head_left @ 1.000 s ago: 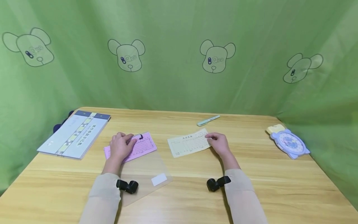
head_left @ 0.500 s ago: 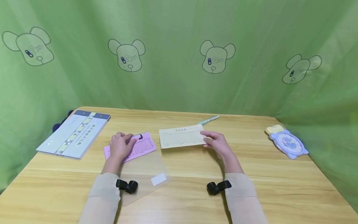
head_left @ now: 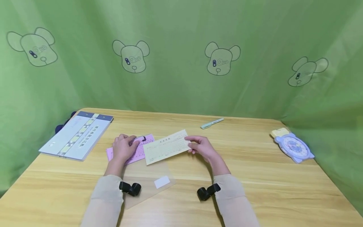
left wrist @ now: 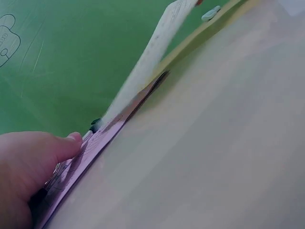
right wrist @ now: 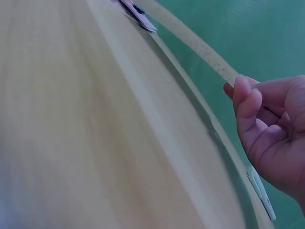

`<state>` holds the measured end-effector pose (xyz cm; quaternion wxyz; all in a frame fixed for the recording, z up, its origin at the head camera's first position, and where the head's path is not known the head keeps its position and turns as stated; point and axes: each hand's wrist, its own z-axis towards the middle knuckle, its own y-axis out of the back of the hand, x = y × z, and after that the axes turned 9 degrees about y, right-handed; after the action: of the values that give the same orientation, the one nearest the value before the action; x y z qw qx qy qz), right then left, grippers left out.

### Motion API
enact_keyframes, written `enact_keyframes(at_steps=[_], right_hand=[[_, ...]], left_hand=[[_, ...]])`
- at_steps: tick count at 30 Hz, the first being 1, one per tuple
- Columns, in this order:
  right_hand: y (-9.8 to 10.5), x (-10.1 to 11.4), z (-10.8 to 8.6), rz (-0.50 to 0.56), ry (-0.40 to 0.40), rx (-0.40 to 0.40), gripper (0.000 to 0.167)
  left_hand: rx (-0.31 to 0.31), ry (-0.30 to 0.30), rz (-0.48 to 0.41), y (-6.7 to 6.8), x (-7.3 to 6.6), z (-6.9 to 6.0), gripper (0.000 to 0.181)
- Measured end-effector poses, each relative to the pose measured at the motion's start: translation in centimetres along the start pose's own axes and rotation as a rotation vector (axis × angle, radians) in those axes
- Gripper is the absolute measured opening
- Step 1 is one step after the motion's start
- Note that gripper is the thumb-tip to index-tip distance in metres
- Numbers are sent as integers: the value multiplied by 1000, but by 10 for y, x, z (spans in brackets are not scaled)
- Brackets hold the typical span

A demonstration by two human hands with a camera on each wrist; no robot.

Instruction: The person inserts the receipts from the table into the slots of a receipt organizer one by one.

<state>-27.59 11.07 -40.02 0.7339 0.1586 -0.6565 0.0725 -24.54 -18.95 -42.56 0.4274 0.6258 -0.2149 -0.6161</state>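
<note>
In the head view my right hand (head_left: 199, 146) pinches the right end of a cream printed paper slip (head_left: 167, 146), raised above the table and tilted. The slip's left end overlaps a pink printed form (head_left: 139, 153). This form lies at the top of a clear sheet-like board (head_left: 144, 183) with a white label. At the form's upper edge, my left hand (head_left: 123, 149) holds a metal clip (head_left: 141, 138) between thumb and fingers; part of the form is hidden beneath that hand. The left wrist view shows the thumb (left wrist: 69, 147) on the clip, while its other fingers are mostly hidden.
A grey-blue account book (head_left: 76, 135) lies at the left, with a dark object (head_left: 59, 128) behind it. A pale green pen (head_left: 211, 123) lies near the back edge. To the right are a blue clock-shaped item (head_left: 295, 146) and a yellow block (head_left: 279, 131). Green curtain surrounds the table.
My right hand has lifted the cream slip off the table and carried it left, until its end overlaps the pink form. My left hand has stayed at the clip.
</note>
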Motion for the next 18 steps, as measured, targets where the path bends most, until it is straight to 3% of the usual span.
enact_keyframes(at_steps=[10, 18], right_hand=[[-40, 2, 9, -69, 19, 114, 26], [-69, 23, 1, -52, -1, 173, 23]], left_hand=[[18, 22, 7, 3, -5, 0, 41], [16, 7, 20, 3, -4, 0, 42]])
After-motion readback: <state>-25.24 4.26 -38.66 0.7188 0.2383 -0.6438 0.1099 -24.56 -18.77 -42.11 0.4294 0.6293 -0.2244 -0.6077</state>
